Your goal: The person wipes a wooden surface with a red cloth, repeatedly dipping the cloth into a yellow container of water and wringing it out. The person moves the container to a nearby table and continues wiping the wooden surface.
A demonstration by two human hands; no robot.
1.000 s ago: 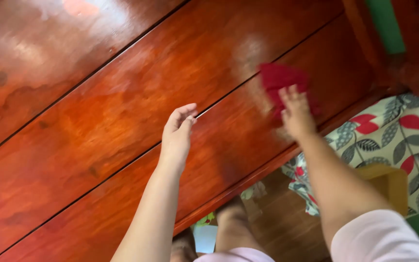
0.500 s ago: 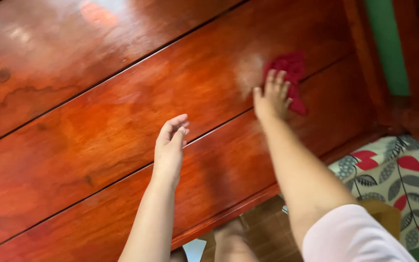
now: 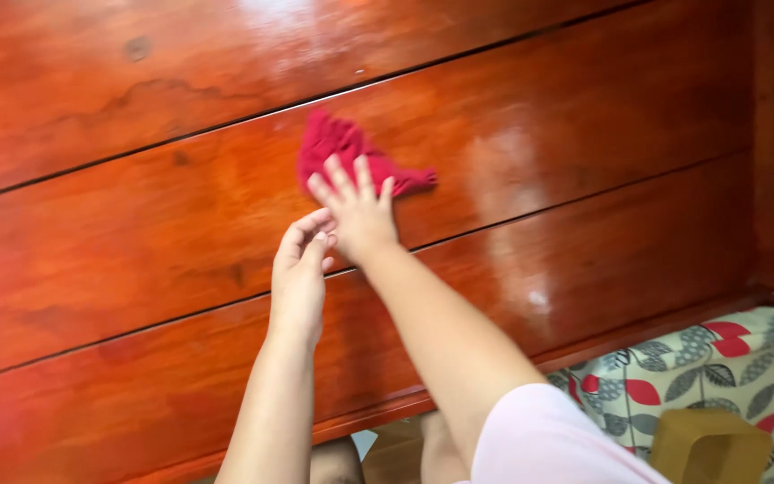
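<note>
Right hand (image 3: 357,208) flat on red cloth (image 3: 338,148), seemingly.

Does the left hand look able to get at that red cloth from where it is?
Probably yes. The left hand hovers empty beside the right hand, which presses the red cloth flat on the wooden table; only those fingers partly cover it.

home, polished wooden table (image 3: 584,134), leaf-patterned cushion (image 3: 727,367)

A single head-worn camera looks steeply down and forward, close over a glossy reddish wooden plank surface (image 3: 584,134) that fills most of the view. Both forearms enter from the bottom edge; beyond the fingers (image 3: 342,175) lie only planks.
</note>
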